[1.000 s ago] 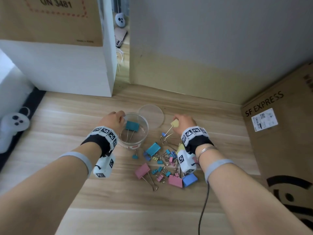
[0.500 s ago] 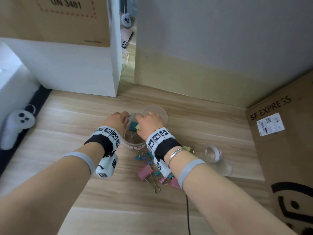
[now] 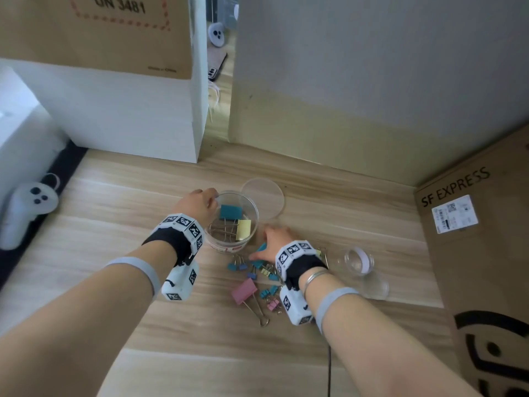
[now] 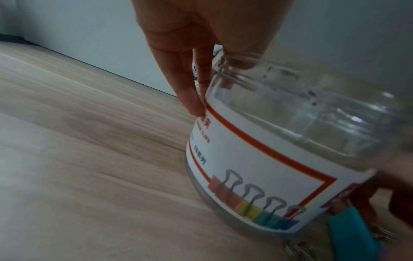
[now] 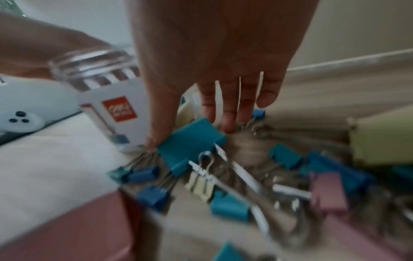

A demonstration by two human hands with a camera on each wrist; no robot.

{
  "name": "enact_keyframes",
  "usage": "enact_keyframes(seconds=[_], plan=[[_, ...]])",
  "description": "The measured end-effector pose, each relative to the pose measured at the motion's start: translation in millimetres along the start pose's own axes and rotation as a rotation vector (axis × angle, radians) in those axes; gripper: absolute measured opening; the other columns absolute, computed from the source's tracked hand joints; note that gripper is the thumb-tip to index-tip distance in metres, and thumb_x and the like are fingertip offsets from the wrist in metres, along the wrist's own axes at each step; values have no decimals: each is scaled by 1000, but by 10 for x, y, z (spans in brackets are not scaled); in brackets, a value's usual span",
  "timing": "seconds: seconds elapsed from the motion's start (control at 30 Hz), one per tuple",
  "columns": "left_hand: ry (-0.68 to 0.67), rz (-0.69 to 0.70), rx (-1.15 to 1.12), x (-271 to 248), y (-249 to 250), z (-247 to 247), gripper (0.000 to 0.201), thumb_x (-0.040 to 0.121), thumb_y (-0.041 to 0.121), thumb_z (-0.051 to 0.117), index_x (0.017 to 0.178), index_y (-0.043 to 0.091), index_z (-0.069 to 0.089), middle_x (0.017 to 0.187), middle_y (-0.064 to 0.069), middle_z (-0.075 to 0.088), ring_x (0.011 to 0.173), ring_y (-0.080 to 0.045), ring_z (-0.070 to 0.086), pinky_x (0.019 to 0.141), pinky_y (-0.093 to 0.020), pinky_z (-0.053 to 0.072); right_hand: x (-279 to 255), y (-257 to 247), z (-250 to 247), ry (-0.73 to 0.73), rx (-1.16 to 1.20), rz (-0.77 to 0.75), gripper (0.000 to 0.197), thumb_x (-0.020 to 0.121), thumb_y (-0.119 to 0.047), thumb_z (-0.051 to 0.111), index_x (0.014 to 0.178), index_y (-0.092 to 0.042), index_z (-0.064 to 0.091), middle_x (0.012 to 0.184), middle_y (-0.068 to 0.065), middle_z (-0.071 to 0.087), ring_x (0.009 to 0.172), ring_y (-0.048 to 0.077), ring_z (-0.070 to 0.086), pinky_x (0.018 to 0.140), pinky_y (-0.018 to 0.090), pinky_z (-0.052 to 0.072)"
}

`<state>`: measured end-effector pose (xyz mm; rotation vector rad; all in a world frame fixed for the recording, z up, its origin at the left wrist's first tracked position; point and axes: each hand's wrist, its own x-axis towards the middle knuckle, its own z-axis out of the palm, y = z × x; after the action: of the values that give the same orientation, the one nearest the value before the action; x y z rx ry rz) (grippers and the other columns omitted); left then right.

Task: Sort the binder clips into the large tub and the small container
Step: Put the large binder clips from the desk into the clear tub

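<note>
The left hand (image 3: 197, 206) clasps the rim of the large tub (image 3: 226, 247), thumb against straight fingers, likely to steady it. Just beside the tub, the right hand (image 3: 274, 242) pinches a teal clip (image 5: 190, 144) on the bench (image 3: 114, 239) among loose clips (image 3: 252, 275); two big clips (image 3: 230, 212) lie inside the tub.

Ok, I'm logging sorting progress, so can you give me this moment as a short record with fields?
Left hand: grips rim of large clear plastic tub
Right hand: pinches large teal binder clip on wooden surface beside tub
Tub contents: second teal clip, pale yellow clip
Small clear container: right of pile, no clips seen inside
Unsorted pile: mixed-colour clips, small and large, on surface
</note>
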<state>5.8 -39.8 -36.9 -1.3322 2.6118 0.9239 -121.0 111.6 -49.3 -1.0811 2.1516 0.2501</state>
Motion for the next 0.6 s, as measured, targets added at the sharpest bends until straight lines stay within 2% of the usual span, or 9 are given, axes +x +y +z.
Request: enact_keyframes(seconds=[0.03,0.07,0.13,0.2,0.3,0.4,0.43,0.53,0.6], plan=[[1,-2,-4,-3,0,2,34,96,19,33,123,13,53,107,-20,60,79,-26,47,71,-30,40,22,-36,78,-6,-4,-12,79,66,-58,72,125,-13,45,117,10,57,106,29,57,89,43,51],[2,-3,-6,-5,-1,5,33,96,20,33,122,13,52,107,-19,59,79,-25,46,71,-30,40,39,-72,125,-7,-14,-27,79,65,-57,73,125,-13,45,117,11,58,105,30,58,87,42,52],[5,-1,-10,-11,1,2,33,95,20,33,122,13,53,107,-20,59,80,-27,48,71,-31,39,60,-110,130,-19,-45,-41,59,71,-44,70,117,-11,53,112,11,63,96,30,62,80,37,54],[5,3,-14,-15,5,-6,33,95,19,34,122,13,53,108,-20,59,84,-31,53,72,-31,39,62,-82,69,-12,-3,-31,39,78,-33,66,108,-9,61,108,10,67,93,27,64,82,36,55],[1,8,-13,-10,-7,-9,34,96,20,33,122,13,52,108,-19,59,80,-27,49,72,-30,40,-27,56,-172,84,295,-16,32,81,-35,68,102,-13,66,106,3,67,95,20,64,87,32,52],[-5,8,-16,-5,-7,-8,34,96,21,33,123,14,52,107,-19,59,79,-26,47,73,-31,42,-168,162,-564,221,561,-57,32,81,-39,65,105,-17,64,107,-3,65,93,14,61,72,20,47],[-7,4,-19,-5,-4,-11,34,96,21,33,123,14,52,108,-19,58,80,-26,48,74,-32,43,-211,158,-694,266,625,-81,30,81,-38,65,104,-19,65,105,-5,64,94,13,60,72,19,44],[-10,6,-16,-3,-10,-14,34,96,22,32,124,14,51,110,-19,58,88,-32,56,77,-34,46,-286,-11,-984,358,767,-178,19,82,-31,66,98,-22,65,100,-9,64,98,10,57,84,26,46],[-9,23,-1,5,-28,-3,35,97,21,33,125,13,51,110,-19,59,94,-35,59,76,-33,45,-285,-211,-1047,374,779,-243,21,83,-26,65,104,-21,64,108,-6,66,98,9,57,86,25,47]])
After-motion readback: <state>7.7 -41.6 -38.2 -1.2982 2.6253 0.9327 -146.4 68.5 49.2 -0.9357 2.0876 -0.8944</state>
